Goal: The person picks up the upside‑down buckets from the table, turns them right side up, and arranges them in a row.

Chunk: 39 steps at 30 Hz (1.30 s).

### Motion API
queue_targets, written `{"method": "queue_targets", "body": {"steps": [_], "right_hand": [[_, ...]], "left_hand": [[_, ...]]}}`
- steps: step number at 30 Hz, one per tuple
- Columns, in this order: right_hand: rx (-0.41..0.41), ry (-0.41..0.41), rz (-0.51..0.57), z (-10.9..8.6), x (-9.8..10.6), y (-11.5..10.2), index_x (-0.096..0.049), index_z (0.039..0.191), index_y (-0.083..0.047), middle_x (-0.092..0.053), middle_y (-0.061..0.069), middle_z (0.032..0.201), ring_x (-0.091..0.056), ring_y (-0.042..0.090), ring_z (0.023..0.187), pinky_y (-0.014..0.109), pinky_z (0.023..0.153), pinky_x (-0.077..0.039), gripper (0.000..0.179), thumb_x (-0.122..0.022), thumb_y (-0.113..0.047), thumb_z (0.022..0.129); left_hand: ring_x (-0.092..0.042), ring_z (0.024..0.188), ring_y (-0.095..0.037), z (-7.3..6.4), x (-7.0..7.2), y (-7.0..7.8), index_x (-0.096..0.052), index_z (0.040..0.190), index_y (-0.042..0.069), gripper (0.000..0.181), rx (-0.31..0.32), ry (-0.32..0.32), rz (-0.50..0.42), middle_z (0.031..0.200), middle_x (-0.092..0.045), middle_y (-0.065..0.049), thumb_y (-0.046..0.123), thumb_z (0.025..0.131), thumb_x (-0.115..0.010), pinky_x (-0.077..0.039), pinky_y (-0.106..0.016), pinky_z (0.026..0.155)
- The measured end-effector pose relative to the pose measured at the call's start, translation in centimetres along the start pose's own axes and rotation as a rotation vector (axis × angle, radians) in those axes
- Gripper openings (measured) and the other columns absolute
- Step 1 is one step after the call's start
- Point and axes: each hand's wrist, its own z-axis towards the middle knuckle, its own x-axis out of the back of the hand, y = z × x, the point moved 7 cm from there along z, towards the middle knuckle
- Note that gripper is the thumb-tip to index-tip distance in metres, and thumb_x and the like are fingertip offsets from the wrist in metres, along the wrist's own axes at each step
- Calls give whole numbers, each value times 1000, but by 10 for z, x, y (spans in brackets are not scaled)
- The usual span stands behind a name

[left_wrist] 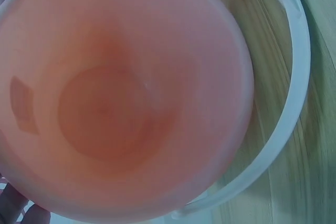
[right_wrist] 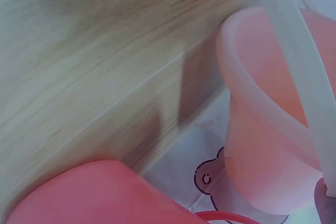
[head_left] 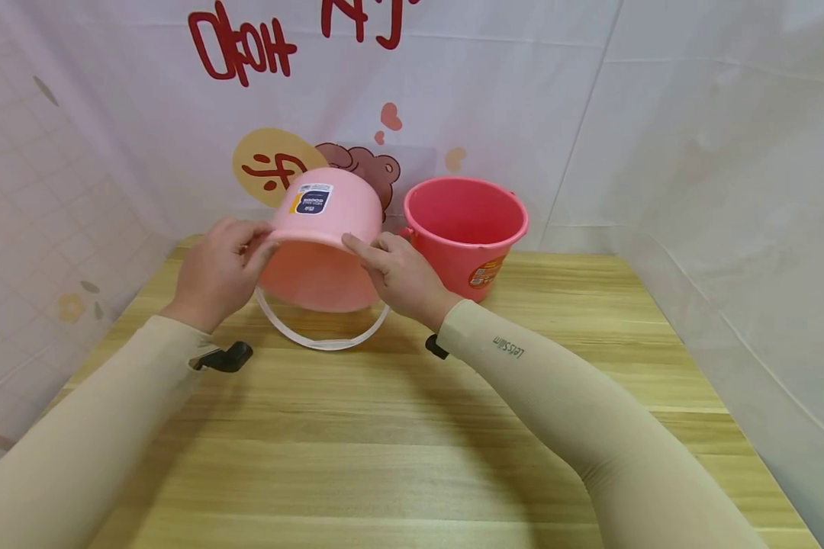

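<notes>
A light pink bucket (head_left: pixel 350 202) is tipped on its side, its mouth facing me and its labelled wall upward. My left hand (head_left: pixel 214 268) pinches the rim at the left, and my right hand (head_left: pixel 415 278) grips the rim at the right. Below the mouth hangs a white handle (head_left: pixel 326 345), curving down in front of the table. The left wrist view looks straight into the smooth bucket interior (left_wrist: pixel 199 66), with fingertips at its left corners. In the right wrist view the white handle (right_wrist: pixel 299 66) crosses in front of the light pink bucket (right_wrist: pixel 257 166).
A darker pink bucket (head_left: pixel 432 255) stands upright just right of my right hand, with an orange label. The wooden table (head_left: pixel 357 473) is bounded by white sheeting behind and at both sides. Red writing and a cartoon bear (head_left: pixel 378 171) decorate the back sheet.
</notes>
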Motion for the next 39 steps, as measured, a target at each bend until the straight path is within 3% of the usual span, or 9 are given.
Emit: {"method": "queue_targets", "body": {"steps": [10, 24, 32, 39], "right_hand": [[-49, 2, 19, -1, 2, 2, -55, 154, -17, -65, 11, 104, -57, 21, 96, 26, 82, -56, 50, -65, -14, 105], [-87, -43, 62, 2, 2, 6, -53, 156, -18, -65, 9, 106, -56, 20, 96, 25, 80, -55, 51, -62, -21, 107], [-102, 6, 114, 5, 8, 7, -56, 154, -14, -66, 10, 104, -57, 21, 92, 27, 80, -55, 50, -65, -15, 104], [-215, 23, 197, 8, 14, 14, -53, 156, -13, -65, 10, 101, -57, 22, 92, 30, 79, -53, 53, -63, -11, 104]], "left_hand": [[-62, 112, -34, 1, -1, 2, -70, 137, 10, 35, -5, 5, -2, 126, -67, -17, 28, 107, -62, -55, -57, 85], [-63, 117, -35, 4, 0, 3, -69, 139, 11, 35, -3, 32, -3, 134, -67, -16, 23, 107, -61, -54, -58, 87], [-64, 99, -35, -4, 2, -6, -60, 151, 16, 46, -16, 17, -33, 139, -63, -18, 22, 105, -65, -54, -52, 81], [-72, 99, -44, -10, 1, -17, -50, 158, 18, 56, -18, -6, -66, 145, -57, -23, 23, 104, -67, -62, -60, 83]]}}
